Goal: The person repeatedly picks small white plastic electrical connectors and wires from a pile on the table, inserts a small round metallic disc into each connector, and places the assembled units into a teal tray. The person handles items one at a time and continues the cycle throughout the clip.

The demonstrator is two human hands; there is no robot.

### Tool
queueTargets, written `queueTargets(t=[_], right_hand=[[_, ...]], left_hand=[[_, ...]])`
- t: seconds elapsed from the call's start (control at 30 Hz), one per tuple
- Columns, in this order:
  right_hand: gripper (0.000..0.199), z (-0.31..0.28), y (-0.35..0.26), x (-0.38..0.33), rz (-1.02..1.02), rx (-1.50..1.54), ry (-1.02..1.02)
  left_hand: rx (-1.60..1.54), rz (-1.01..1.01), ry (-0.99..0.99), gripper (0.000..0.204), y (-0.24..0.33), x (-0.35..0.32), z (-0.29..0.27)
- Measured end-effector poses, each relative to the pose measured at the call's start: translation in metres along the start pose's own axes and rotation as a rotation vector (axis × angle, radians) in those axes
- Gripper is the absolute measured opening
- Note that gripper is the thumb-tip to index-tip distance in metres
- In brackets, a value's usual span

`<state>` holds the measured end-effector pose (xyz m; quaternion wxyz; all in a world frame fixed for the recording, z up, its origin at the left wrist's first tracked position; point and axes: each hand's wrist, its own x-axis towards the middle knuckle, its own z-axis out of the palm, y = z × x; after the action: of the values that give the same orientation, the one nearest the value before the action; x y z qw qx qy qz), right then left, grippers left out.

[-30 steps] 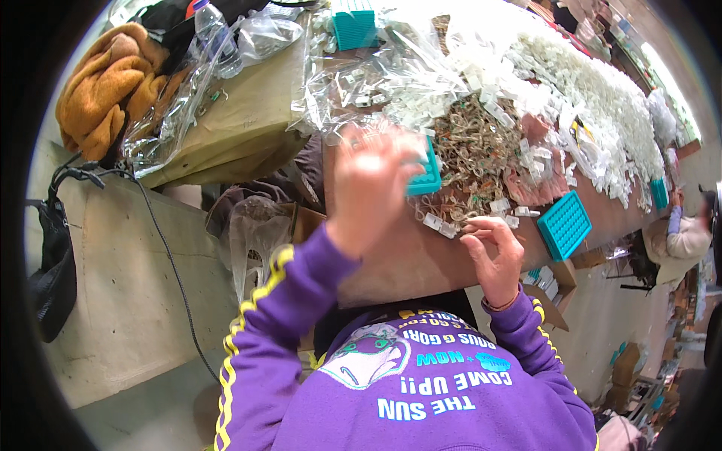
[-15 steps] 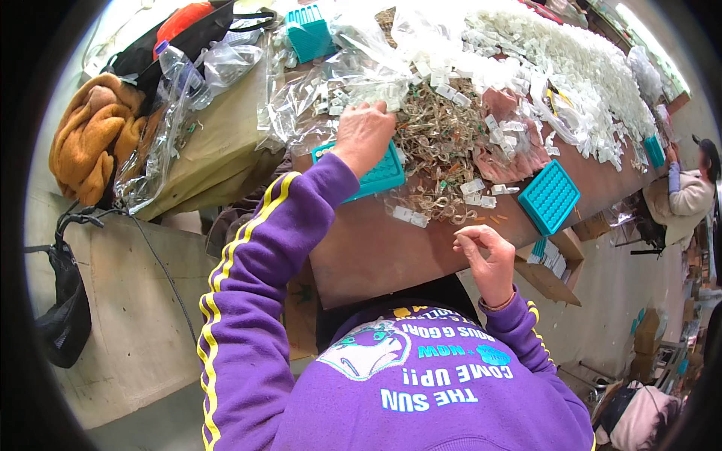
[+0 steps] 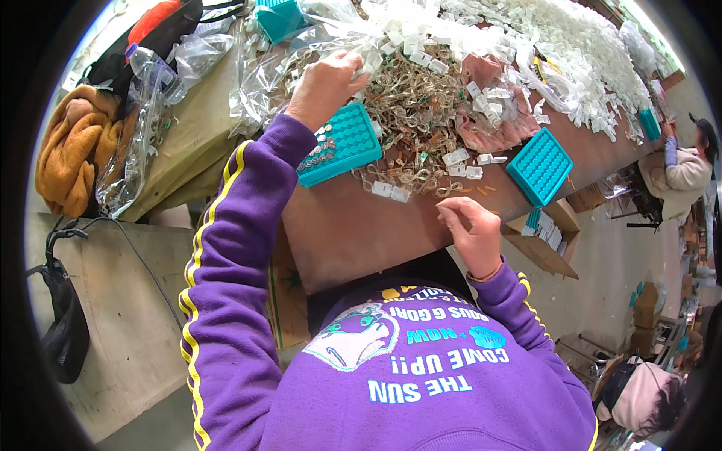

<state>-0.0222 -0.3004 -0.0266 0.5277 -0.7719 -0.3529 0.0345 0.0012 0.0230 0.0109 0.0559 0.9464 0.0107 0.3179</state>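
Observation:
My left hand [image 3: 325,89] reaches over the far-left part of the table. Its fingers curl down at the edge of a heap of small tangled clear-brown strips [image 3: 414,94], beside clear plastic film [image 3: 259,90]; what they grip is hidden. Below that hand lies a teal tray [image 3: 353,139] with rows of round pockets, several holding small silvery round pieces [image 3: 322,156]. Over the table's front edge, my right hand [image 3: 477,237] is closed, thumb and fingertips together. Anything in its pinch is too small to make out. Small white plastic pieces [image 3: 391,192] lie between the hands.
Another teal tray [image 3: 540,167] sits at the right table edge, above an open cardboard box [image 3: 545,244]. A large mound of white pieces [image 3: 579,75] covers the far right. Pink cloth [image 3: 496,124] lies mid-table. Another person [image 3: 688,161] works at far right.
My left hand has moved up and left off the teal tray, uncovering its silvery pieces. My right hand stays closed near the front edge. The whole view has shifted slightly.

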Motion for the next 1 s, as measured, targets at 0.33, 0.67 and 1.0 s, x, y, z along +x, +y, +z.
queueTargets(t=[0.33,0.67,1.0], right_hand=[[0.018,0.026,-0.007,0.044,-0.458,-0.439,-0.026],[0.016,0.053,-0.015,0.076,-0.593,-0.645,-0.207],[0.005,0.052,-0.018,0.085,-0.645,-0.547,-0.208]], left_hand=[[-0.625,-0.496,0.257,0.014,0.094,-0.129,-0.049],[-0.417,-0.339,-0.069,0.018,0.124,-0.178,-0.064],[-0.455,-0.499,-0.162,0.03,0.122,-0.172,-0.063]])
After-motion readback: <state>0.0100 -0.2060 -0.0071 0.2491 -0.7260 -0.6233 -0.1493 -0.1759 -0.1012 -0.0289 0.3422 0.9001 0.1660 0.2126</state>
